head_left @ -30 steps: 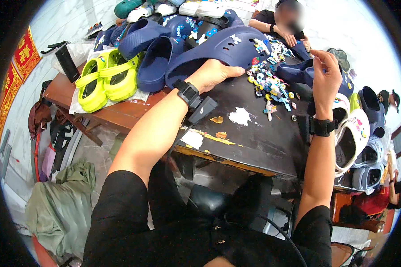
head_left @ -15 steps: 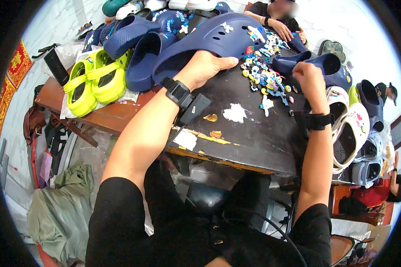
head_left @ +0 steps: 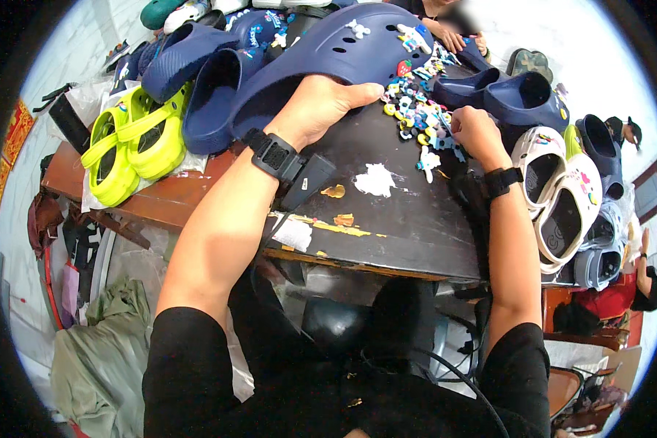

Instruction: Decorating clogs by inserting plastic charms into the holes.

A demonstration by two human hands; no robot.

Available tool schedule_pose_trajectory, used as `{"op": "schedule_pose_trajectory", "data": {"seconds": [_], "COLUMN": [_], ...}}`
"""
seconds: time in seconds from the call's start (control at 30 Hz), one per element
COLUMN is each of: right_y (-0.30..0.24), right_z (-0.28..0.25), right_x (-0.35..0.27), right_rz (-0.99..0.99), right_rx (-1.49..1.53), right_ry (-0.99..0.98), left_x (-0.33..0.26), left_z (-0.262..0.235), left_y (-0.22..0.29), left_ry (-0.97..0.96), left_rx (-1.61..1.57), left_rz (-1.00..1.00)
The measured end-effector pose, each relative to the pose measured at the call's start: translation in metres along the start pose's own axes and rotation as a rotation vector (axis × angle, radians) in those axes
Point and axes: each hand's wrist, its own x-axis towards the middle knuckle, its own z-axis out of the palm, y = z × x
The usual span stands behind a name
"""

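Observation:
A large navy clog point(head_left: 314, 62) is gripped by my left hand point(head_left: 315, 113), whose fingers go inside the shoe and are hidden; the thumb lies outside near its opening. Several charms are fixed on its upper, among them a white one point(head_left: 358, 29) and a red strawberry one point(head_left: 404, 68). Beside the clog, a heap of small colourful shoe charms point(head_left: 416, 109) spreads over the dark table point(head_left: 328, 226). At the heap's right edge my right hand point(head_left: 478, 135) is closed, fingertips curled together among the charms; what they pinch, if anything, cannot be made out.
Bright yellow-green clogs point(head_left: 153, 139) and more navy clogs point(head_left: 213, 102) stand at left. Navy clogs point(head_left: 522, 98) lie beyond my right hand; white clogs point(head_left: 566, 226) stand at right. Across the table a person's hands point(head_left: 449, 36) are by a navy shoe. A white patch point(head_left: 376, 180) marks the tabletop.
My right hand has come down and left from above the navy clogs to the charm heap. The left hand still holds the clog; the whole view has shifted slightly.

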Motion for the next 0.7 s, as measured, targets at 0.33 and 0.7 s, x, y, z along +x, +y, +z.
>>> {"op": "schedule_pose_trajectory", "data": {"seconds": [0.33,0.7], "right_y": [-0.029,-0.066], "right_z": [-0.032,-0.044], "right_x": [-0.001,-0.013], "right_rz": [-0.013,-0.150], "right_rx": [1.165,1.516], "right_ry": [0.177,0.259], "left_x": [0.000,-0.001], "left_z": [-0.002,0.001], "left_y": [-0.001,0.003], "left_ry": [-0.009,-0.029], "left_rx": [-0.100,-0.219], "left_rz": [-0.002,0.024]}}
